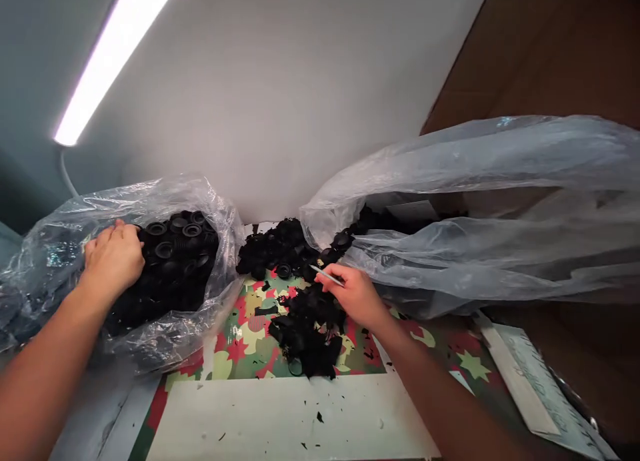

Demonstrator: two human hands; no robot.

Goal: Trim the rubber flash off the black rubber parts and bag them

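Our L hand (114, 258)'s in the open bag (231, 224) at the black parts (170, 261), prob for easy reach; can't tell if fingers grip any. R hand (359, 296) pinches a thin tool (328, 276) pen-style, prob for control, nr black scraps (306, 341).

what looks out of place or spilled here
Loose black scraps lie strewn across the patterned cover by the right hand, with a few bits on the pale board in front. They look untidy because the black rings at left are gathered inside a clear bag.
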